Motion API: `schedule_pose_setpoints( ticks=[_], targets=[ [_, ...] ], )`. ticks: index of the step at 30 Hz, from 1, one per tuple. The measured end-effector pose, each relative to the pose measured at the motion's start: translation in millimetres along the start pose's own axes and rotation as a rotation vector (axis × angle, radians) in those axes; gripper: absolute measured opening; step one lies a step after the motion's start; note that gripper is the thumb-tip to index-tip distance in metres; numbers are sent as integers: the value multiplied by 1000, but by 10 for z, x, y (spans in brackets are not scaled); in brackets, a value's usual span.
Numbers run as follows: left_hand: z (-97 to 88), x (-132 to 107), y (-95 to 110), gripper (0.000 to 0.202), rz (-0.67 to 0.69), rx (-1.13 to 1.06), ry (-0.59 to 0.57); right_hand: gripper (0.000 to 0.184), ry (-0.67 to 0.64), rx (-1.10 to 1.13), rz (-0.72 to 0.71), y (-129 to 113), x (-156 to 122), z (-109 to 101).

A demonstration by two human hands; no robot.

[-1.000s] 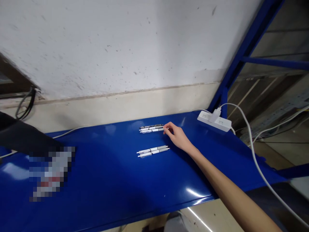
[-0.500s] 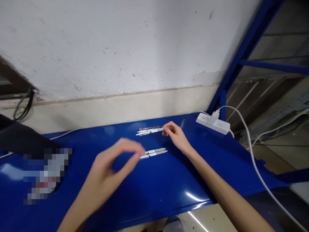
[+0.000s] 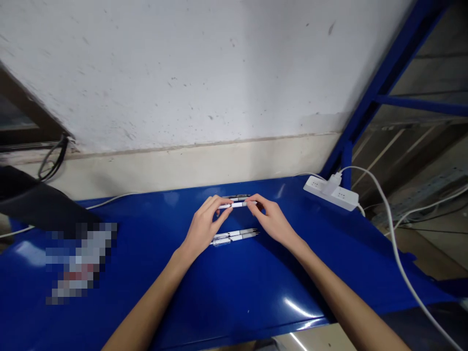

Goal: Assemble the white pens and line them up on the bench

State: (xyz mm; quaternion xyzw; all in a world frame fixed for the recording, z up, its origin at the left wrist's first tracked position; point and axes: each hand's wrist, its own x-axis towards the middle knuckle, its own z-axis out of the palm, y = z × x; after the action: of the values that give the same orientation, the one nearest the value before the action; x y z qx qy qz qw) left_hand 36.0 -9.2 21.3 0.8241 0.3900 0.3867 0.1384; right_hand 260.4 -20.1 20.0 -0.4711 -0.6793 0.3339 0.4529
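A white pen [image 3: 238, 205] is pinched at its two ends. My left hand [image 3: 205, 219] closes thumb and fingers on its left end, and my right hand [image 3: 269, 216] grips the right end. Just behind it lies a pen with a dark barrel [image 3: 236, 197], partly hidden by my fingers. Nearer to me a pair of white pens [image 3: 237, 235] rests side by side on the blue table [image 3: 219, 297], tips pointing right. The left ends of that pair are partly behind my left hand.
A white power strip [image 3: 331, 192] with a plugged-in cable sits at the back right. The white cable [image 3: 387, 214] hangs down past the right edge. A black object [image 3: 47, 204] and a blurred-out item [image 3: 82, 263] are on the left. A wall [image 3: 204, 170] borders the back.
My left hand has moved up and right from the nearer pens to the pen at the back and now grips its left end. My right hand stays at that pen's right end.
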Motion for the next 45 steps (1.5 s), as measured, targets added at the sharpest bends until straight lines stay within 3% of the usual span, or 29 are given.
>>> schedule_pose_setpoints(
  ticks=[4,9,19,24,30,34,39,45],
  targets=[
    [-36,8,-4,18,85,182,-1,28,12,-179,-168,-43,-29,29],
    [-35,1,-33,26,113,360,-24,30,-11,-319,-269,-28,10,50],
    [-85,-63,-184,33,-11,191,-51,28,-111,-553,-490,-116,194,23],
    [-109,-43,-176,30,18,170,-42,15,-82,-352,-423,-48,175,21],
    [-73,-64,-166,29,66,167,-25,18,-95,-136,-216,28,112,68],
    [-65,-87,-170,28,33,138,-49,10,-58,-116,-292,10,101,61],
    [-68,-110,-194,27,13,87,-62,15,12,-80,-186,3,76,105],
    [-50,-126,-226,26,4,53,-74,17,-20,-57,-237,19,60,111]
  ],
)
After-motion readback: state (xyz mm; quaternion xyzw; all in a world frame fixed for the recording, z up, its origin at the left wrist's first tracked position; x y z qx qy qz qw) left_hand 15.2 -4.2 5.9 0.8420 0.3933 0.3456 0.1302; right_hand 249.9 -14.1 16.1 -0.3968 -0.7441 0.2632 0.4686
